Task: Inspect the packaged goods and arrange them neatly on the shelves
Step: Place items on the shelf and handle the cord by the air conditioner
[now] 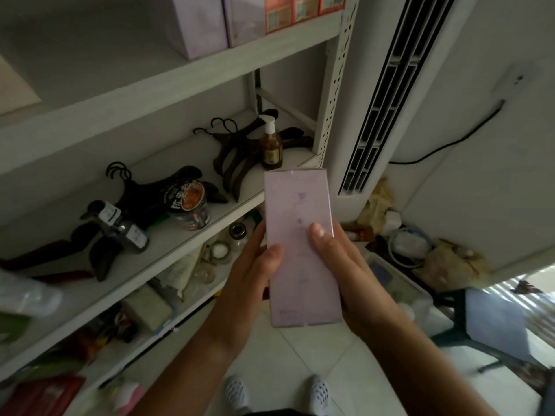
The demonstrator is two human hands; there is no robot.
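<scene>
one white rack fills the left of the scene, its boards running from near left to far right. a white air conditioner with a dark slatted vent stands just right of the rack's far post. a stool with a pale seat sits at near right on the tiled floor.

a tall pale pink box, film-wrapped, is held upright in the air at centre, in front of the rack's right end, touching no board. faint print on its face is too small to read.

left hand: grips the box's left edge, thumb across the front face, fingers hidden behind. right hand: grips the right edge in the same way, thumb on the front face higher up. both grips are closed firmly on the box.

top board: pale purple boxes stand upright, with orange boxes just beside them to the right.

middle board: dark hangers lie in two heaps, a brown pump bottle stands upright by the far heap, a jar lies tilted against the near heap, and a dark bottle lies on its side further left.

lower boards hold mixed clutter, too dim to itemise.
</scene>
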